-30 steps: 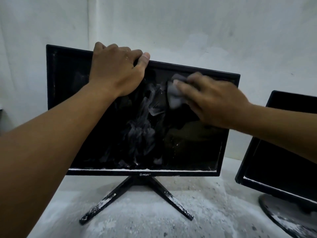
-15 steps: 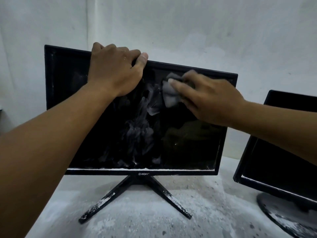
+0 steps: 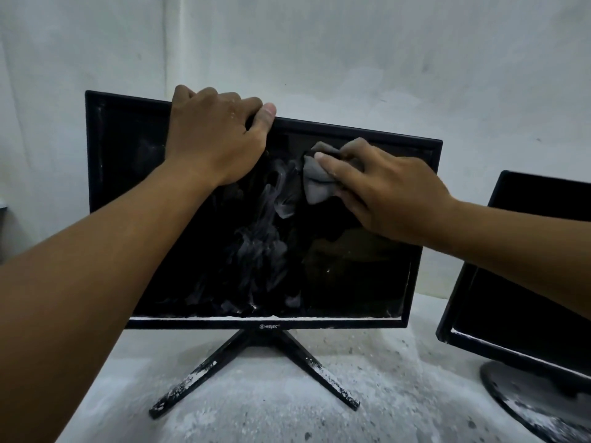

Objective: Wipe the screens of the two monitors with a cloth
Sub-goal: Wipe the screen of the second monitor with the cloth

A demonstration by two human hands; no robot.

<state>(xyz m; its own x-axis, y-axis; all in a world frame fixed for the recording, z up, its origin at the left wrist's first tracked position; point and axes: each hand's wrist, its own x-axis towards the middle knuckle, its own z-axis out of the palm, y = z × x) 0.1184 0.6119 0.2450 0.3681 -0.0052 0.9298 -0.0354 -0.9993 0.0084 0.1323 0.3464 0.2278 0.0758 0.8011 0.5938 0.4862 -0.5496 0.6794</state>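
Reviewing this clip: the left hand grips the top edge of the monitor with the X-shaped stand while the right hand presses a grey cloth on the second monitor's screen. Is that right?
Not quite. In the head view the right hand presses the grey cloth on the same monitor with the X-shaped stand that the left hand grips, not on the second monitor, which stands untouched to the right.

The left arm was stretched forward and upward, and the left hand [image 3: 215, 135] was hooked over the top edge of the monitor [image 3: 351, 282], fingers curled behind it and the thumb laid along the front. The right arm was reached in from the right, and the cloth [image 3: 316, 180] was pressed against the screen by the right hand [image 3: 388, 195], its fingers curled round it.
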